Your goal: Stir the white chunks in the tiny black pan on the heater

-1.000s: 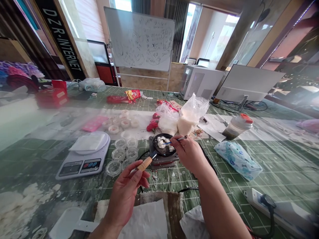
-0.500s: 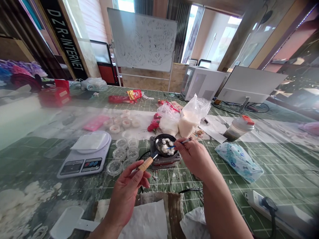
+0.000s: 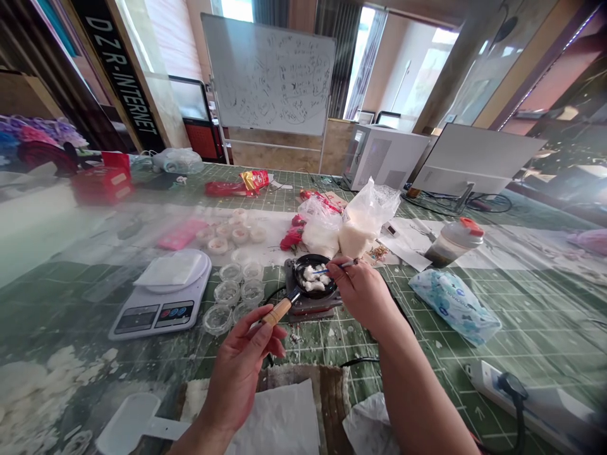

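A small black frying pan (image 3: pixel 300 278) rests on a dark hot plate (image 3: pixel 310 308) near the middle of the table. White soft lumps (image 3: pixel 313 284) lie in the pan. My left hand (image 3: pixel 251 338) is closed around the end of the pan's wooden handle (image 3: pixel 277 311). With fingers pinched, my right hand (image 3: pixel 358 287) grips a thin blue stick (image 3: pixel 320 272) over the pan, and its tip reaches the white lumps. The stick's exact kind is hard to make out.
Left of the pan stand clear plastic cups (image 3: pixel 227 292) and a white kitchen scale (image 3: pixel 161 297). Bags of white material (image 3: pixel 360 227) sit behind it. To the right are a wipes pack (image 3: pixel 455 306), a shaker bottle (image 3: pixel 455 243) and a power strip (image 3: pixel 535 404).
My right hand has shifted slightly left and up with the stick, and the white lumps in the pan have changed their arrangement. My left hand stays on the handle.
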A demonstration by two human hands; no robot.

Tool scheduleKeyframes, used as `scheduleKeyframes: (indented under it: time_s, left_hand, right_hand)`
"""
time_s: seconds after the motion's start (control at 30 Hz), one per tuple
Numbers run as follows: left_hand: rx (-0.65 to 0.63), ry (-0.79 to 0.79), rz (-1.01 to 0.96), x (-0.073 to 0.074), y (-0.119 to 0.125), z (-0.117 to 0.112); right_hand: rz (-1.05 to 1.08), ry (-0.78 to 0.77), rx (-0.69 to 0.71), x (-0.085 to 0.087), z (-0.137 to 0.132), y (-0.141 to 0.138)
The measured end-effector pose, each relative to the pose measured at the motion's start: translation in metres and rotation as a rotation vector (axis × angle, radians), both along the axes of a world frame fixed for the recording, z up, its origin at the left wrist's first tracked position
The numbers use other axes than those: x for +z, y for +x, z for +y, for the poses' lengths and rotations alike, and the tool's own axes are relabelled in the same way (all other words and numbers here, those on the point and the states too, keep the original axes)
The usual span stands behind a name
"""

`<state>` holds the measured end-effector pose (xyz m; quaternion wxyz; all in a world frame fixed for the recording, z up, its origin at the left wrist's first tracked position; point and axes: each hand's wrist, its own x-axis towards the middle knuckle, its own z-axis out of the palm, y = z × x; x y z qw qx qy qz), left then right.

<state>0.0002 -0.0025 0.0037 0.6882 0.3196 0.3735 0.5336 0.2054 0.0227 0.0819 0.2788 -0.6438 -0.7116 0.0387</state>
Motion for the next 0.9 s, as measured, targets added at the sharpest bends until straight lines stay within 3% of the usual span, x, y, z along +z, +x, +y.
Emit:
scheduleKeyframes:
  time_s: [0.23, 0.7, 0.9]
  left_hand:
    - [-0.013, 0.008, 0.001, -0.0002, -0.0009, -0.0012]
    - [-0.018, 0.004, 0.010, -0.0007, -0.0005, -0.0007]
    - [-0.005, 0.003, 0.007, -0.0002, 0.0000, -0.0006]
  right_hand:
    - [-0.006, -0.014, 0.039, -0.0003, 0.0009, 0.0000]
    - [-0.055, 0.000, -0.046, 0.0012, -0.0006, 0.0030]
    - [0.004, -0.027, 0.021, 0.0015, -0.0027, 0.0023]
